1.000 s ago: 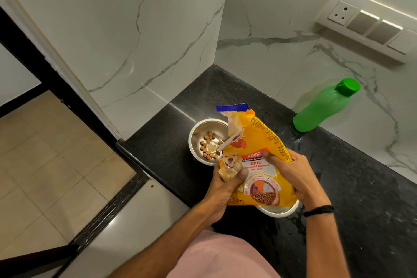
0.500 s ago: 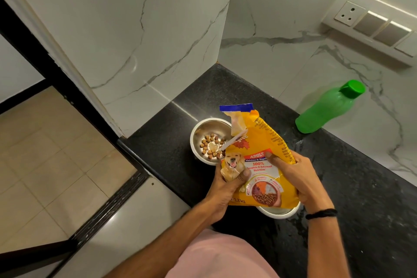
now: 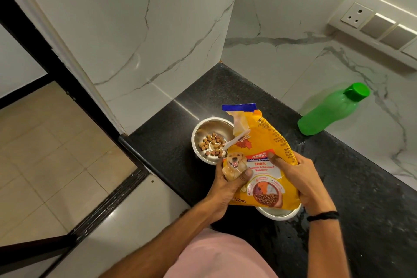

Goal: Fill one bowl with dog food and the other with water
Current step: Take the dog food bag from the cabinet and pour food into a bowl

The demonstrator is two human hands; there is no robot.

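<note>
A yellow dog food bag (image 3: 261, 156) with a torn blue top is held over the black counter (image 3: 352, 187). My left hand (image 3: 228, 180) grips its lower left edge, thumb across the dog picture. My right hand (image 3: 300, 178) holds the bag's right side. Just left of the bag's torn top stands a steel bowl (image 3: 203, 133) with some brown kibble in its bottom. A second steel bowl (image 3: 279, 212) lies under the bag, only its near rim showing. A green water bottle (image 3: 331, 110) with its cap on stands at the back wall.
White marble walls close the counter's left and back sides. A switch panel (image 3: 381, 29) is on the back wall at upper right. The counter's edge drops to a tiled floor (image 3: 45, 153) on the left. Wet patches shine on the counter near the second bowl.
The bag and both hands keep the same hold over the bowls; only the camera view has shifted slightly. The kibble in the bowl looks unchanged.
</note>
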